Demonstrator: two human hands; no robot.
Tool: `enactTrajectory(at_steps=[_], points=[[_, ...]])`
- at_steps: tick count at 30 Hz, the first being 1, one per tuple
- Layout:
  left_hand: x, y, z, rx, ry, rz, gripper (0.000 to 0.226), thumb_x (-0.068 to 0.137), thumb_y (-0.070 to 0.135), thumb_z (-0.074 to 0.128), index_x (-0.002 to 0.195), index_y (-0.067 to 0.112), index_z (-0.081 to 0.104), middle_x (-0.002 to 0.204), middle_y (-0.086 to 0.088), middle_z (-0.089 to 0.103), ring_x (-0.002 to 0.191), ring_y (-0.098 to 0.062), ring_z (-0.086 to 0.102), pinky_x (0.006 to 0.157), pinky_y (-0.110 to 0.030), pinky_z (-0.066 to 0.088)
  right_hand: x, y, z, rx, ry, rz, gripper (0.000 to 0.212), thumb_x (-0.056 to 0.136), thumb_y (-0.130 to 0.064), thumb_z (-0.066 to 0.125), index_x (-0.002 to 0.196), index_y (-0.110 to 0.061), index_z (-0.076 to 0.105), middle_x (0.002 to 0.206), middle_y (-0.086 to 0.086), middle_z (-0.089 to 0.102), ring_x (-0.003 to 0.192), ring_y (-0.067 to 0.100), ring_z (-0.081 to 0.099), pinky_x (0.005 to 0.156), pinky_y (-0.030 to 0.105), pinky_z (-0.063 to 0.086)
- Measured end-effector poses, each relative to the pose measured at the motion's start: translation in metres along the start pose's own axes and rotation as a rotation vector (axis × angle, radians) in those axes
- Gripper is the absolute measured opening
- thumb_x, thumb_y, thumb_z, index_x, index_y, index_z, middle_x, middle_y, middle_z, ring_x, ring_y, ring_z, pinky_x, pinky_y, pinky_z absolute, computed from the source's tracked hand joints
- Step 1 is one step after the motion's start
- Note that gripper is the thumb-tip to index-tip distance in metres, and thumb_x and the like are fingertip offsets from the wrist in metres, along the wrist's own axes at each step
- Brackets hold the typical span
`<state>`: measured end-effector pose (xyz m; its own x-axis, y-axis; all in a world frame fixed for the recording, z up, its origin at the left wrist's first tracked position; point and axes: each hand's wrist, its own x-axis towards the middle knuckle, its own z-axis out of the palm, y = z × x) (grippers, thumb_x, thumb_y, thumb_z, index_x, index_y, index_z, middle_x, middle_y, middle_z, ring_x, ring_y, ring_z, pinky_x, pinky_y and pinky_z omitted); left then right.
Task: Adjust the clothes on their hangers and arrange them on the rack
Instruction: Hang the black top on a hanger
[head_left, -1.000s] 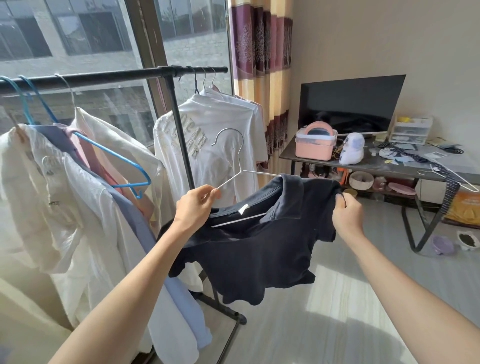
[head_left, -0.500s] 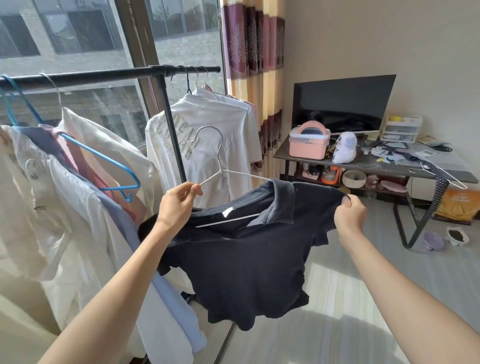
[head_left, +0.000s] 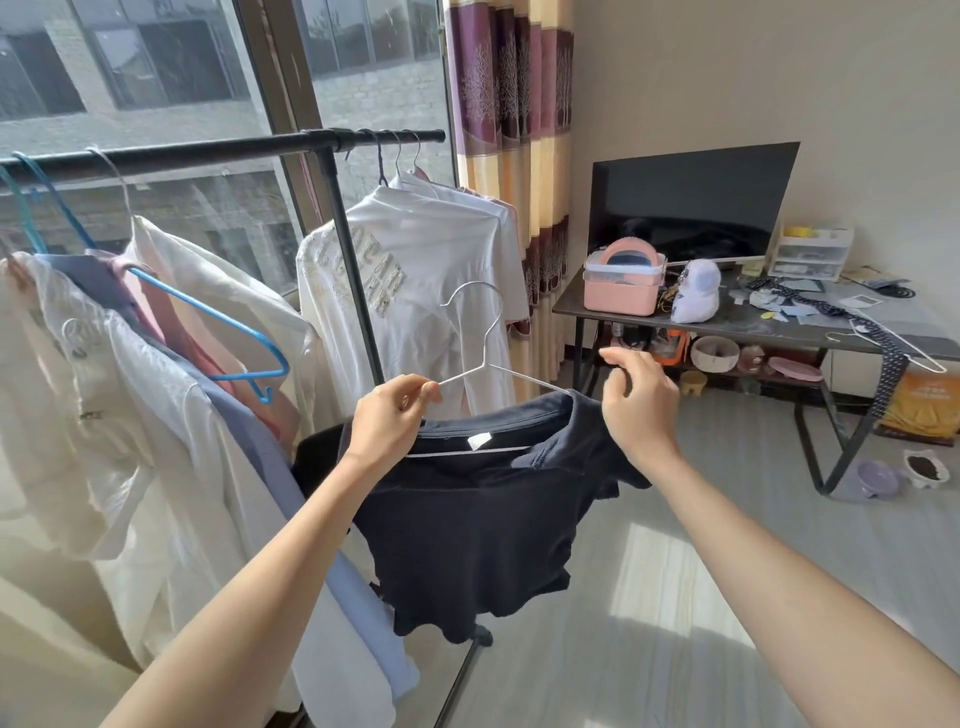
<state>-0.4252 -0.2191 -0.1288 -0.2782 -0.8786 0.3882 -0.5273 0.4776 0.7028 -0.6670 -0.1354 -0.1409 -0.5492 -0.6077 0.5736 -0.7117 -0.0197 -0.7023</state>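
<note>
Large window (head_left: 156, 78) at 11 o'clock, facing a grey building. Striped purple-and-cream curtain (head_left: 511, 156) at 12 o'clock. Beige wall (head_left: 727, 67) at 1 o'clock. Dark monitor (head_left: 691, 202) at 2 o'clock on a cluttered dark table (head_left: 779, 325). Pale floor (head_left: 675, 597) at 5 o'clock, sunlit in patches.

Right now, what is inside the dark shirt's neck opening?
Inside the dark shirt runs the bottom bar of the white wire hanger, beside a white label. The hanger's right shoulder is covered by the collar; the left hand pinches the left one.
</note>
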Motion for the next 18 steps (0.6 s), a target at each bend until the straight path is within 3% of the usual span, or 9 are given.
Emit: enactTrajectory(at_steps=[3,5,9,11,14,16,18], points=[[-0.003,0.009,0.007,0.000,-0.013,0.011,0.021,0.092,0.029,0.054,0.080,0.022,0.069,0.078,0.005,0.067,0.074,-0.016,0.058,0.076,-0.033,0.044,-0.008,-0.026,0.009,0.056,-0.316,-0.211,0.028,0.091,-0.017,0.044,0.113,-0.015,0.061,0.109,0.002,0.066,0.099,0.020,0.062,0.089,0.042,0.049],[-0.008,0.017,0.011,-0.006,0.001,0.038,0.020,0.092,0.026,0.055,0.079,0.021,0.068,0.078,0.005,0.067,0.075,-0.017,0.058,0.076,-0.032,0.044,-0.011,-0.038,0.016,-0.018,-0.421,-0.257,0.024,0.094,-0.023,0.046,0.112,-0.019,0.061,0.105,-0.002,0.067,0.093,0.019,0.062,0.083,0.035,0.050],[-0.018,0.023,0.011,-0.015,0.033,0.115,0.016,0.092,0.021,0.055,0.091,0.016,0.070,0.086,0.007,0.064,0.087,-0.017,0.061,0.084,-0.037,0.048,-0.012,-0.046,0.023,-0.071,-0.353,-0.225,0.023,0.096,-0.029,0.044,0.094,-0.018,0.064,0.079,-0.010,0.060,0.085,0.025,0.061,0.071,0.032,0.040],[-0.023,0.017,0.011,0.133,0.107,0.217,0.018,0.092,0.018,0.054,0.106,0.019,0.067,0.102,0.006,0.065,0.101,-0.019,0.059,0.094,-0.038,0.043,-0.013,-0.042,0.023,-0.083,-0.297,-0.189,0.024,0.097,-0.027,0.043,0.092,-0.018,0.065,0.077,-0.011,0.061,0.084,0.023,0.061,0.069,0.029,0.037],[-0.037,0.005,0.014,0.416,0.097,0.177,0.046,0.094,0.024,0.048,0.139,0.015,0.040,0.144,-0.002,0.042,0.139,-0.021,0.029,0.114,-0.040,0.019,-0.012,-0.040,0.022,-0.081,-0.234,-0.137,0.026,0.098,-0.029,0.042,0.093,-0.018,0.065,0.071,-0.014,0.060,0.076,0.019,0.057,0.071,0.030,0.037],[-0.050,0.000,0.020,0.435,0.010,0.103,0.063,0.096,0.028,0.043,0.148,0.010,0.013,0.157,-0.003,0.012,0.146,-0.019,-0.001,0.118,-0.036,0.002,-0.013,-0.041,0.024,-0.070,-0.235,-0.124,0.026,0.098,-0.029,0.041,0.091,-0.019,0.065,0.060,-0.019,0.049,0.069,0.014,0.050,0.074,0.032,0.039],[-0.058,0.000,0.027,0.370,-0.032,0.106,0.070,0.096,0.028,0.043,0.148,0.008,0.000,0.157,-0.003,-0.004,0.144,-0.015,-0.014,0.118,-0.031,-0.006,-0.015,-0.041,0.026,-0.065,-0.227,-0.110,0.026,0.098,-0.030,0.041,0.091,-0.019,0.065,0.063,-0.019,0.051,0.069,0.013,0.049,0.072,0.030,0.036]])
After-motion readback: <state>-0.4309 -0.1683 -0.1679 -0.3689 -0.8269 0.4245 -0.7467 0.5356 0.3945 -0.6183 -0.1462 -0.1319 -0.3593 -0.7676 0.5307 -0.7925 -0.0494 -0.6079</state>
